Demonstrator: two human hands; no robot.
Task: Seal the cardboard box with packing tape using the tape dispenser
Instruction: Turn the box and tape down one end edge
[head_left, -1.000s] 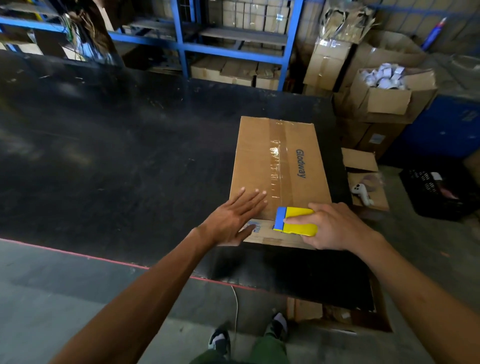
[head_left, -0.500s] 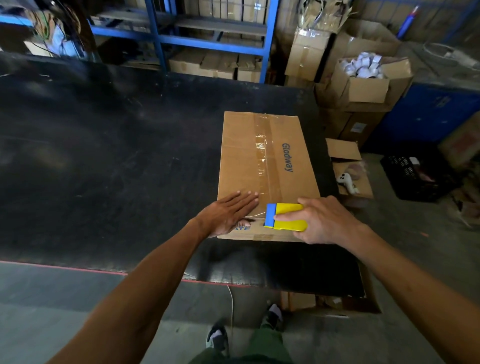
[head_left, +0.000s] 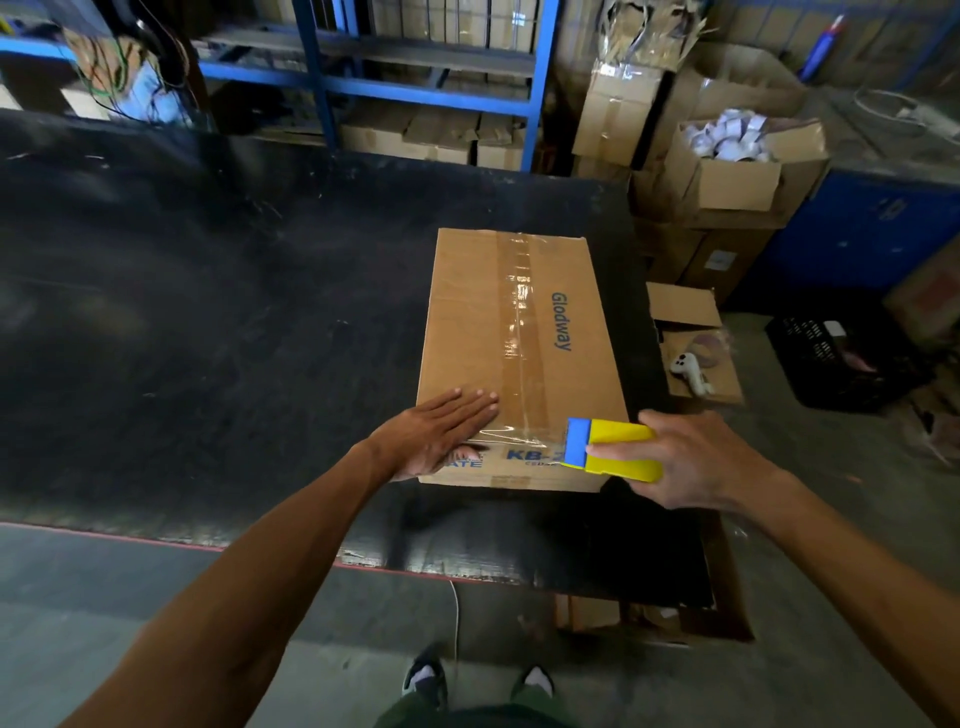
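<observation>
A long brown cardboard box (head_left: 467, 332) printed "Glodway" lies on the black table (head_left: 208, 312). A strip of clear tape (head_left: 517, 312) runs along its top seam, and another clear strip stretches across the near top edge. My left hand (head_left: 441, 431) lies flat, fingers together, on the box's near left corner, pressing that strip. My right hand (head_left: 696, 457) grips a yellow tape dispenser with a blue front (head_left: 613, 449) at the box's near right corner, with its blue end against the box edge.
Blue shelving (head_left: 322, 78) with cartons stands behind the table. To the right are stacked cardboard boxes (head_left: 727, 171), a low carton holding a white controller (head_left: 688, 371), and a black crate (head_left: 831, 358). The red-trimmed table edge (head_left: 156, 538) is near me, and my feet show below it.
My right hand has carried the dispenser rightward along the box's near edge to its right corner. My left hand stayed at the near left corner, fingers drawn closer together. The camera shifted.
</observation>
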